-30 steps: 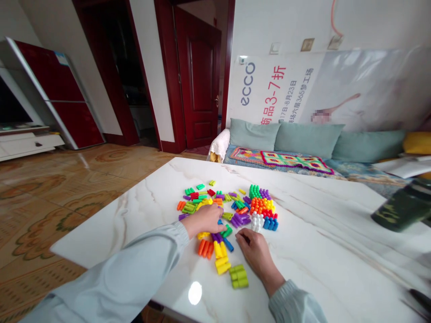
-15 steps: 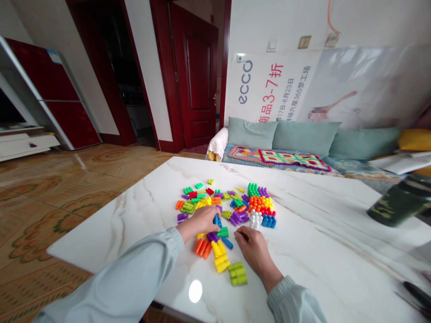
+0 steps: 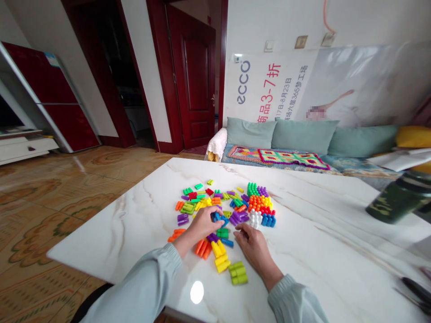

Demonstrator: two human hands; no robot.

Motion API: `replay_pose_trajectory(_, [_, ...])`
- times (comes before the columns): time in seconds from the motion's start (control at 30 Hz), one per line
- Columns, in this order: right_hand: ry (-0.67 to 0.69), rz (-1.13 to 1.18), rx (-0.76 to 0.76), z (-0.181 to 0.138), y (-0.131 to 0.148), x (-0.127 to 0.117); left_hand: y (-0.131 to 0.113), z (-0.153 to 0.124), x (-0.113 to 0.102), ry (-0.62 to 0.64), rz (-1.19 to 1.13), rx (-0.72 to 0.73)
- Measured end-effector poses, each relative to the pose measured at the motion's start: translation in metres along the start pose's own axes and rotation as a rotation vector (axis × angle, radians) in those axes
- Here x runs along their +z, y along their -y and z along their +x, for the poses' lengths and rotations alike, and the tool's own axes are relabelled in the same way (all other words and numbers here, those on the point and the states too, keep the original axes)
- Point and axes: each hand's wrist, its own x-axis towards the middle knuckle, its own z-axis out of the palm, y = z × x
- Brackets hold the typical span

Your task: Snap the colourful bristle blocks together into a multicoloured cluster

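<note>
My left hand (image 3: 203, 223) is closed around blue tube-shaped plastic blocks (image 3: 220, 219), raised a little over the pile; its fingers hide part of them. My right hand (image 3: 253, 244) rests on the table with its fingers loosely bent and slightly apart, and nothing shows in it. Just left of its fingertips lie a green block (image 3: 222, 233) and a blue block (image 3: 227, 242). Nearer to me are yellow blocks (image 3: 221, 260), orange blocks (image 3: 203, 249) and a lime-green block (image 3: 238, 273). Purple blocks (image 3: 239, 218) sit beyond, between the hands.
Rounded-top pieces stand grouped by colour, among them orange pieces (image 3: 256, 203), white pieces (image 3: 255, 218) and blue pieces (image 3: 268, 220). More loose blocks are scattered farther back on the marble-patterned table (image 3: 313, 264). A dark green cup (image 3: 393, 199) stands at the right; a sofa is behind.
The blue blocks have turned and shifted slightly toward me in my left hand. My right fingers have loosened a little, while that hand has stayed in place.
</note>
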Motion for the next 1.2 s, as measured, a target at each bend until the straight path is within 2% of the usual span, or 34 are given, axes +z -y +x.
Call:
replay_pose_trajectory(0.1, [-0.03,0.034,-0.035,-0.001,0.001,-0.001,0.001,-0.012,0.011,-0.069,-0.223,-0.087])
replay_pose_trajectory(0.2, [-0.04,0.1,-0.078,-0.002,0.003,-0.002,-0.004,-0.021,0.02,-0.058,-0.369,-0.14])
replay_pose_trajectory(0.33, [-0.065,0.138,-0.143,-0.004,0.005,-0.004,-0.014,-0.024,0.034,-0.029,-0.457,-0.1])
replay_pose_trajectory(0.47, [-0.095,0.151,-0.16,-0.006,0.008,-0.006,-0.016,-0.027,0.047,-0.055,-0.526,-0.04])
replay_pose_trajectory(0.57, [-0.111,0.199,-0.162,-0.008,0.012,-0.008,-0.015,-0.033,0.046,-0.109,-0.402,0.061])
replay_pose_trajectory(0.67, [-0.135,0.236,-0.152,-0.009,0.013,-0.007,-0.016,-0.039,0.041,-0.181,-0.186,0.238])
replay_pose_trajectory(0.8, [-0.13,0.219,-0.132,-0.01,0.012,-0.004,-0.016,-0.042,0.037,-0.128,-0.06,0.383])
replay_pose_trajectory(0.9, [-0.132,0.207,-0.138,-0.01,0.012,-0.003,-0.015,-0.042,0.037,-0.087,-0.02,0.4])
replay_pose_trajectory(1.03, [-0.204,0.261,-0.141,-0.012,0.013,-0.006,-0.013,-0.04,0.037,-0.143,-0.004,0.325])
replay_pose_trajectory(1.2, [-0.255,0.358,-0.125,-0.012,0.009,-0.011,-0.011,-0.039,0.041,-0.12,-0.011,0.295])
